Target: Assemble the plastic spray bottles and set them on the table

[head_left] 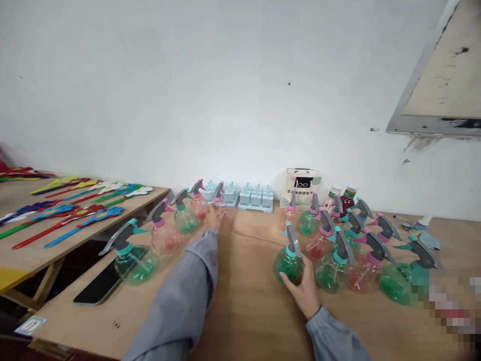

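A round green translucent plastic spray bottle [288, 263] is what we are gripping with our right hand [303, 291]. Our left hand [215, 216] is touching a pink translucent plastic spray bottle [218, 199]; its grip is unclear.

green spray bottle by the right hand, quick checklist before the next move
1. Right hand on the green spray bottle: ok, fingers around its base.
2. Bottle upright on the table: ok.
3. Left hand grip on the pink bottle at the back: cannot tell, it is blurred.
4. Bare table between the two groups of bottles: ok.
5. Neighbouring green bottle crowding the right side: not ok, very close.
6. Phone near the table's left edge: ok, lying flat.
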`<state>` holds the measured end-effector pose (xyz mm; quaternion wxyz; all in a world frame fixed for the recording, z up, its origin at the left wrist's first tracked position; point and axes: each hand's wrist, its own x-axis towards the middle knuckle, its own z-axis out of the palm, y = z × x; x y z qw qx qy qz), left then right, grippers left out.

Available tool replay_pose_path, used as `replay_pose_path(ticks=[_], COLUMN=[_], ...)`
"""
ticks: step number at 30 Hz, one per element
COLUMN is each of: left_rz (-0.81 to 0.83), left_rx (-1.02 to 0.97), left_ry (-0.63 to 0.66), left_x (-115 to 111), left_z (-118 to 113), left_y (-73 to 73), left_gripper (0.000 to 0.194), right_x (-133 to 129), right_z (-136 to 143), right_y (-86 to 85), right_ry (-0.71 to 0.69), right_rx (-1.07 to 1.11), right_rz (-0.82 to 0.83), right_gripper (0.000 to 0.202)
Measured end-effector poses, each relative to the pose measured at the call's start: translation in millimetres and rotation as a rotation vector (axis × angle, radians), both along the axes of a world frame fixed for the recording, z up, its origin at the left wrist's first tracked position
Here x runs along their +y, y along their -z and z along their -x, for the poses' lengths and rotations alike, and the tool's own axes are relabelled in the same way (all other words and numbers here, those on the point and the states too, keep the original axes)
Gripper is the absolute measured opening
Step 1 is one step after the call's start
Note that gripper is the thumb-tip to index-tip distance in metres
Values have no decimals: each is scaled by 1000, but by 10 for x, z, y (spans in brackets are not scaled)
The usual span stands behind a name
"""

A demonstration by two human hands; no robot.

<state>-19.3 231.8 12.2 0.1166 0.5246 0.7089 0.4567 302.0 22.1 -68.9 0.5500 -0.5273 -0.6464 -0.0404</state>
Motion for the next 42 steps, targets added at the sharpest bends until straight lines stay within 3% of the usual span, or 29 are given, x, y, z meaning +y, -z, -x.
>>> replay_pose_path(ticks=[5,9,12,14,17,19,21,24,28,30,33,38,42], left_rz=[25,-12,-131,-215,-265,-253,-214,-191,-194,-186,-192,-171,-174], left_rx=[15,3,-22,-27,-27,-100,-140,-197,-348,-430,-478,-456,-512], left_ry=[-21,-29,-10,68,367,760,956,964,865,876,871,798,843], left_x=[99,74,-63,-246,-671,-1011,-1326,-1637,-1726,-1702,-1672,-1707,-1747], left_z=[-10,-32,-117,-241,-537,-777,-1006,-1247,-1310,-1255,-1130,-958,-872], left_y=[-51,-102,-102,-56,70,146,175,118,-5,-34,-39,-16,1], left_gripper=[68,74,74,65,51,63,89,103,72,63,64,71,64], right_x=[-20,-20,-23,-24,-21,-24,-47,-122,-148,-28,367,1231,1645], right_z=[28,39,64,93,156,216,287,381,378,311,178,33,4], right_y=[3,24,51,70,92,105,123,155,120,30,-183,-497,-560], right_ry=[49,12,-24,-60,-128,-166,-198,-273,-362,-310,-132,50,162], right_rx=[-12,-1,65,132,218,243,237,147,43,98,253,282,294], right_rz=[88,90,101,141,228,259,268,281,291,254,163,91,162], right_gripper=[90,74,71,74,79,82,84,82,75,66,58,79,96])
